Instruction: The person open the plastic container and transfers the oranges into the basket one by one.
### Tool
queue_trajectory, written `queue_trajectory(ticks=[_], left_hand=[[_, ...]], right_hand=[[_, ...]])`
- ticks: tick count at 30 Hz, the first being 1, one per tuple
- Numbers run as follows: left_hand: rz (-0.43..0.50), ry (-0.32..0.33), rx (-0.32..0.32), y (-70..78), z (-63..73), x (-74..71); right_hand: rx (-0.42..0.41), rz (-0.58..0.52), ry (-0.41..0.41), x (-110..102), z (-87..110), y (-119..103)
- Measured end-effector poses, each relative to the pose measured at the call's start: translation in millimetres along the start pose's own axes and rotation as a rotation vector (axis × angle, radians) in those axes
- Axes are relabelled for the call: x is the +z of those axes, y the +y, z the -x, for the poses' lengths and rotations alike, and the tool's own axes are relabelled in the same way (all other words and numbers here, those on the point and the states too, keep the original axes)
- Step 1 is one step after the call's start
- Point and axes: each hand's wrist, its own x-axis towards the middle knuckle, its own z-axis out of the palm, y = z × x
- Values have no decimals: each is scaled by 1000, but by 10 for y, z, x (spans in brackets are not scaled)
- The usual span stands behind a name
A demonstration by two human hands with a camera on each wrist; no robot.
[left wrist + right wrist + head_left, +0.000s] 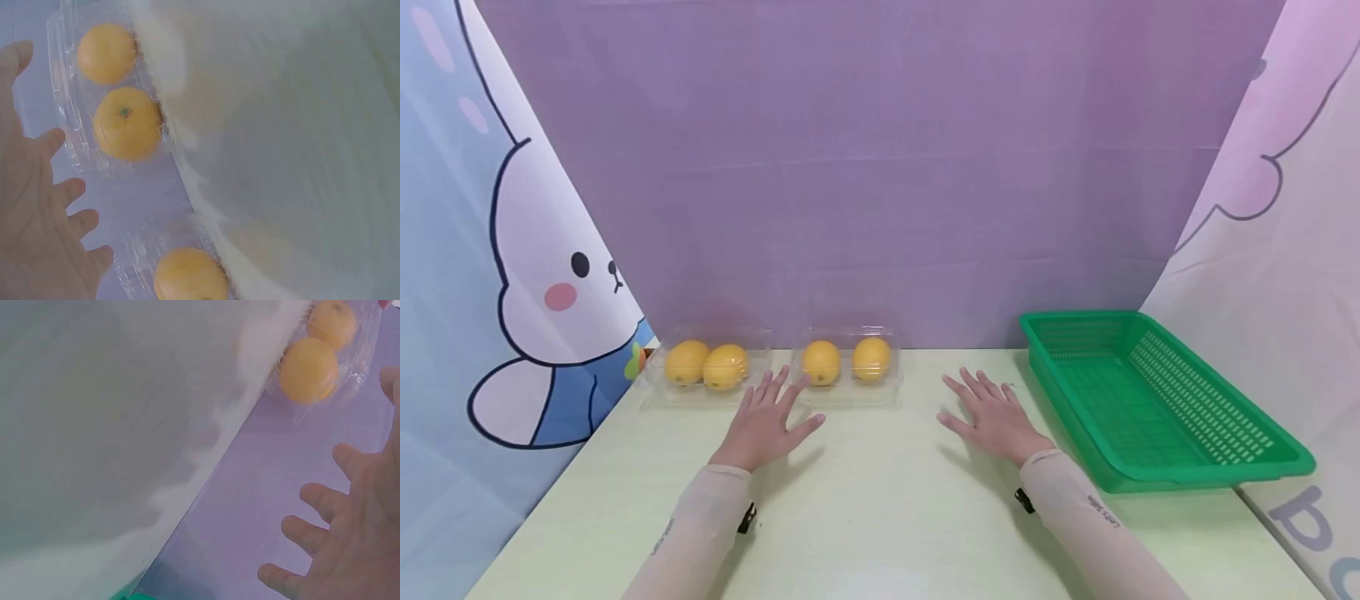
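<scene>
A pale table [880, 525] fills the foreground, a plain purple cloth [887, 167] standing behind it; to the left a blue cloth [437, 250] carries a cartoon rabbit, and to the right a pale cloth [1300, 308] shows pink shapes and lettering.

Counting up now: two hands, two clear boxes, four oranges and one green basket [1195, 477]; the left box [760, 358] holds two oranges [687, 362] side by side, the right box [847, 385] two more oranges [822, 362] with a gap between them, both boxes along the back edge; the basket sits at the right of the table.

Here's the left hand [763, 429], fingers spread wide, holding nothing, nearest the two boxes; the right hand [992, 421] matches it, fingers fanned and gripping nothing, between the right box and the basket; shadows fall beneath both.

Harder to make out: whether the left fingertips touch the plastic, I cannot tell; the sleeve print is too small to read; the lettering is cut off at the frame edge; the left wrist view clips its lowest orange, and the right wrist view catches only a green sliver of basket.
</scene>
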Motion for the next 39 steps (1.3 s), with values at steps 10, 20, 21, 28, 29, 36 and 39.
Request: queue_trajectory(ticks=[10,20,21,28,29,36,39], left_hand=[[18,35,16,-25,-43,-14],[40,62,26,-49,-93,0],[37,70,31,-53,-99,5],[60,91,28,-45,-127,21],[69,91,24,-47,-133,24],[172,57,-42,-62,-191,45],[241,33,-83,-66,-211,44]], right_hand=[[-22,-27,-3,4,-64,-108],[-59,-69,-23,-3,-174,-221],[-62,-79,-25,0,-191,-230],[-72,-84,-37,35,-280,-289],[-72,-78,-35,48,-292,-292],[-63,-95,-22,95,-356,-353],[-56,-92,-12,130,-396,-372]])
